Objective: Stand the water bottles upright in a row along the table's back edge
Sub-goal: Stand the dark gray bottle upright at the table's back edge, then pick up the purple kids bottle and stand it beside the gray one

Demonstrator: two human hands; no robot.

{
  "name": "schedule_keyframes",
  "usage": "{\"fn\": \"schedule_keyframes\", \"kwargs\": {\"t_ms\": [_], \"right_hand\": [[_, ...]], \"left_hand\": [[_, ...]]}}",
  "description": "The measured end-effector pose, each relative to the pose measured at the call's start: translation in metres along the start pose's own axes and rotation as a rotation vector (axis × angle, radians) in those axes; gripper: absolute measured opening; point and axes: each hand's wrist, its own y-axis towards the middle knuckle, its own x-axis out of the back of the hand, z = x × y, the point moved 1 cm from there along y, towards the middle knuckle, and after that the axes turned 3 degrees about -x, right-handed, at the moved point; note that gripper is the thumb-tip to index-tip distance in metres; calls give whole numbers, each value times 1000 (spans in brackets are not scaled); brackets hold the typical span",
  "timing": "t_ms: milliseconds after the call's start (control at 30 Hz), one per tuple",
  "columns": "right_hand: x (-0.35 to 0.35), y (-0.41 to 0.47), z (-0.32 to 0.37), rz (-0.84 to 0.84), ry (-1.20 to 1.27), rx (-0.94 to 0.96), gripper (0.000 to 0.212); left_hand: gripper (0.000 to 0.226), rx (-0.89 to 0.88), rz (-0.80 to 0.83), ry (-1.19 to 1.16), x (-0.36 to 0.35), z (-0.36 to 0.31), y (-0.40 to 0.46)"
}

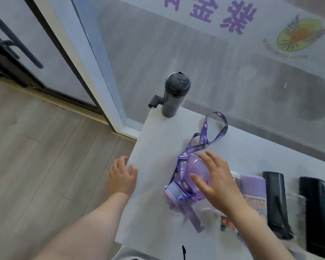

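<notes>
On the table (154,147), the right hand (216,182) is lying spread over the tipped purple bottle (195,171); the left hand (122,175) is resting open, empty, at the edge, while a dark bottle (174,94) is standing at the back corner.

Pale grey tabletop (154,147), back edge against frosted glass wall (176,53). Glass carries purple characters (231,14) and round green-and-orange logo (296,35). Dark-framed glass door (45,44) beyond tabletop's left edge. Wood-grain plank floor (36,156) below. Small dark bracket (154,102) at back-left corner.
</notes>
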Motion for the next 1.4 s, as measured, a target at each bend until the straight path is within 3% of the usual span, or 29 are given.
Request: {"fn": "schedule_keyframes", "kwargs": {"t_ms": [133,267,367,433,533,633,733,900,1100,1400], "right_hand": [[3,-28,9,-69,23,-9,72],[-7,-59,11,-143,83,17,81],[-18,-77,6,-177,69,43,87],[-24,-87,2,-213,37,50,89],[-33,-99,-3,-245,54,43,92],[-45,-109,-8,-197,46,71,98],[-54,-111,-12,-178,59,65,90],[-52,-108,-13,-150,130,37,64],[-43,-106,-4,-101,275,36,39],[-12,-95,14,-257,447,-122,36]], "left_hand": [[63,-229,-20,105,-3,8,-6],[66,-510,35,87,1,13,-15],[63,-659,176,-35,5,3,-26],[54,-630,387,-192,10,-11,-39],[39,-444,657,-508,15,-34,-59],[48,-252,786,-688,16,-47,-71],[65,-254,873,-698,15,-52,-80],[74,-212,819,-709,15,-57,-93],[62,-190,743,-688,26,-68,-100],[64,-37,763,-656,52,-89,-100]]}}
